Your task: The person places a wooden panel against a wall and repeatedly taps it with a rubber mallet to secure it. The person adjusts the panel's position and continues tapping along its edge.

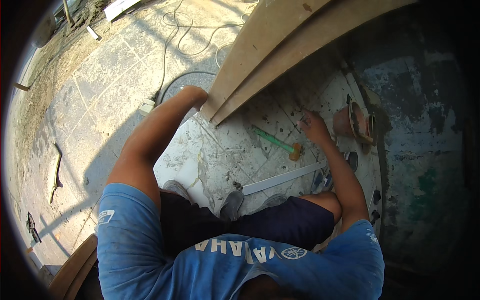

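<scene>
My left hand (pixel 194 94) reaches forward and curls over the lower edge of a long wooden board (pixel 260 50) that leans across the floor; its fingers are hidden behind the board. My right hand (pixel 313 126) rests fingertips-down on the dusty white tiles (pixel 235 150), fingers bent. Whether they pinch anything small is unclear. A mallet with a green handle (pixel 278 143) lies just left of that hand. Nearer my knees a long white flat strip (pixel 285 178) lies on the tiles.
A terracotta-coloured bucket (pixel 351 121) stands right of my right hand, against a stained dark wall (pixel 425 150). Cables (pixel 175 45) snake over the paved ground at the back left. My shoes (pixel 231 204) are on the tiles, and more boards (pixel 75 267) lie at the lower left.
</scene>
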The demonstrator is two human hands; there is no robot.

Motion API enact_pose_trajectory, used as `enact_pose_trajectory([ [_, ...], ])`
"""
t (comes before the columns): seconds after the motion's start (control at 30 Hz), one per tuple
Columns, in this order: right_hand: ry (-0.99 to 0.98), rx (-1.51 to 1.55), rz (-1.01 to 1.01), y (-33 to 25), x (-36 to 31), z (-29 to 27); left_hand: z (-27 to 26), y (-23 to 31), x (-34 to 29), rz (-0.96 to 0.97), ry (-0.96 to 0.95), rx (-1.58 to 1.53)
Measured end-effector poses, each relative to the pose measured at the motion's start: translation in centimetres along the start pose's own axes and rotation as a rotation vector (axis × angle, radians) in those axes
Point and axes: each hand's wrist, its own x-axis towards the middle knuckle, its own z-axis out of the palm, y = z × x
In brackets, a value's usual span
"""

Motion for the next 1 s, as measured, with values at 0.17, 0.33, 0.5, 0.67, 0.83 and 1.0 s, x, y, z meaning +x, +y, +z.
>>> enact_pose_trajectory([
  [0.17,-0.213,0.006,-0.021,2.6,-0.6,2.9,0.6,-1.5,1.6,0.017,0.070,-0.067],
  [0.33,-0.185,-0.035,0.084,8.0,-2.0,4.2,-0.3,-1.7,1.3,-0.002,0.138,-0.094],
  [0.5,-0.192,-0.022,0.108,8.8,-2.1,4.7,-0.3,-2.2,0.3,-0.048,0.251,-0.154],
  [0.67,-0.207,-0.036,0.132,8.8,-1.5,4.8,-0.5,-2.9,0.5,-0.015,0.294,-0.145],
  [0.83,-0.251,-0.083,0.140,8.1,-0.8,5.0,-0.5,-3.2,1.1,-0.007,0.303,-0.150],
  [1.0,-0.262,-0.096,0.152,6.8,-0.1,4.9,0.6,-4.5,2.5,0.039,0.324,-0.130],
])
